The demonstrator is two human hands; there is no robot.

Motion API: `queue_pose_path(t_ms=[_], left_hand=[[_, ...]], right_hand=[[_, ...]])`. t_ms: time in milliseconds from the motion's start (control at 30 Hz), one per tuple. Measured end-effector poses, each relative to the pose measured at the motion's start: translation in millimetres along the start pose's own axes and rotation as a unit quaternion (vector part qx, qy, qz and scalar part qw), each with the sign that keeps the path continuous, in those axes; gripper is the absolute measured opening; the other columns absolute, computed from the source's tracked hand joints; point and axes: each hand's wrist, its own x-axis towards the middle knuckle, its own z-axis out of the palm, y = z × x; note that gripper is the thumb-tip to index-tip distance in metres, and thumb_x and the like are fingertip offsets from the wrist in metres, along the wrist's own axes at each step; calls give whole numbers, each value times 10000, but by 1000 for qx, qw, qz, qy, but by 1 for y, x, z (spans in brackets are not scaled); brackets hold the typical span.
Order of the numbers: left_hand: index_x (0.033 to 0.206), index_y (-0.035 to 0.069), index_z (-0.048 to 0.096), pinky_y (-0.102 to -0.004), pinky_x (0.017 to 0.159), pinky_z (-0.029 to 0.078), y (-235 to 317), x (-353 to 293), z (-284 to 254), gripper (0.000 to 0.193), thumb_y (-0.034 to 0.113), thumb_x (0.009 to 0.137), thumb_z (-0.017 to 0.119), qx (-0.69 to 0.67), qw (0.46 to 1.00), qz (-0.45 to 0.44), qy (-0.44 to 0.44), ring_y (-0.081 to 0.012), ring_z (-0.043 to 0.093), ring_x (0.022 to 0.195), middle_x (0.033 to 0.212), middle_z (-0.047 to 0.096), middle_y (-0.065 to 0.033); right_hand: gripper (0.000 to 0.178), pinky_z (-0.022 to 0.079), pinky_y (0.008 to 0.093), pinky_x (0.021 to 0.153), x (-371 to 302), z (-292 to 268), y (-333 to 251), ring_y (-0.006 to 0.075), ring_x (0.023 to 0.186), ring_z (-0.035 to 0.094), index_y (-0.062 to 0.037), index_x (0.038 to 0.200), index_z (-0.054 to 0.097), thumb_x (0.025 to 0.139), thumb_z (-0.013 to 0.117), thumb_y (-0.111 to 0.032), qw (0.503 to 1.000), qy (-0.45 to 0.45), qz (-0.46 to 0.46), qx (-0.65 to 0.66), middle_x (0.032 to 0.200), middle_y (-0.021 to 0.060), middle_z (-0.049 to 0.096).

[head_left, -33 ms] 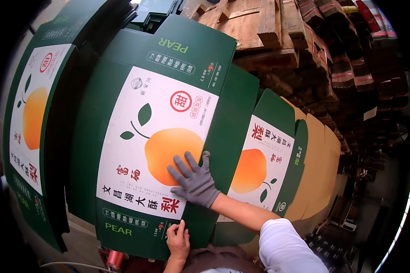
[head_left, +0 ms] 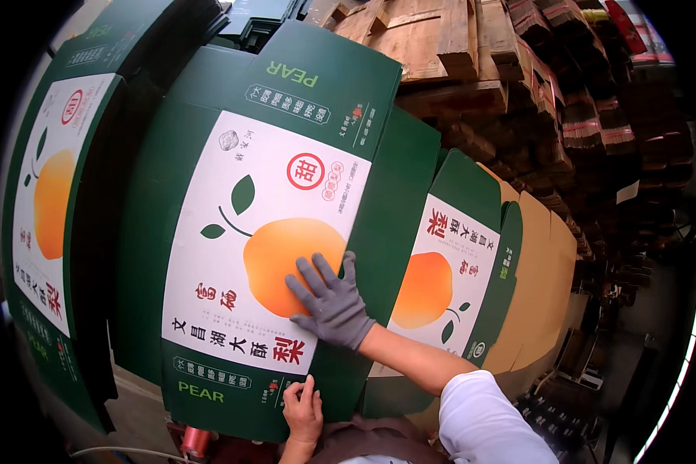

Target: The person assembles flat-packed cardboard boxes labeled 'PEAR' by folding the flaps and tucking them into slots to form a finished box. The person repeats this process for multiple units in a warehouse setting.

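Note:
A flat green carton sheet (head_left: 394, 178) with a white printed panel and an orange pear picture lies before me. My right hand (head_left: 334, 309), in a grey glove, presses flat on it, over the lower right of the pear, fingers spread. My left hand (head_left: 302, 411) is bare and rests on the green flap near the sheet's near edge. Its fingers are slightly bent and partly apart, and I see nothing held in them. To the right, the printing continues on a second pear panel (head_left: 472, 255), partly covered by my right forearm.
On the left stands a stack of similar green cartons (head_left: 45, 209). Plain brown cardboard (head_left: 537, 278) reaches out at the right. Beyond are a wooden pallet (head_left: 410, 39) and bundled cardboard stacks (head_left: 595, 124). A red spool-like thing (head_left: 196, 441) sits below the sheet's near left corner.

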Motion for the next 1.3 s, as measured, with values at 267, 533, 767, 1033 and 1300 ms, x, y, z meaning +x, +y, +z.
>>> queue_pose_path(t_ms=[267,533,767,1033,1300], left_hand=[[1188,45,646,-336,637,506,-8,-10,5,419,-5,778,716,-55,998,-36,-12,-253,573,799,1010,532,-121],[1191,82,673,-343,657,503,-14,-12,10,442,10,759,734,-47,999,-10,25,-255,561,801,999,534,-104],[1234,87,643,-338,675,511,-10,-10,13,447,6,798,697,-48,997,18,60,-236,569,803,1013,533,-91],[1213,99,612,-392,761,507,-9,-9,8,392,92,825,668,-39,995,20,92,-301,581,919,1026,536,-113],[1197,57,578,-502,1042,343,-79,25,-231,441,162,789,708,223,935,95,257,-356,487,1240,1266,570,-148]], right_hand=[[631,189,680,1052,120,-28,128,415,1357,351,-87,1392,440,872,578,-415,990,67,56,-114,1468,216,381],[629,141,679,1090,176,-23,203,361,1402,310,-115,1406,449,918,517,-507,961,167,139,-172,1486,154,402],[638,157,686,1081,89,8,104,358,1401,312,-137,1419,423,938,469,-554,964,194,119,-137,1481,137,400],[662,74,660,1126,-30,40,-80,343,1420,280,-125,1430,414,890,552,-481,997,60,37,-38,1494,158,366],[712,2,649,1139,-56,38,-116,310,1464,194,-124,1438,427,884,486,-567,993,-1,73,-93,1554,152,288]])
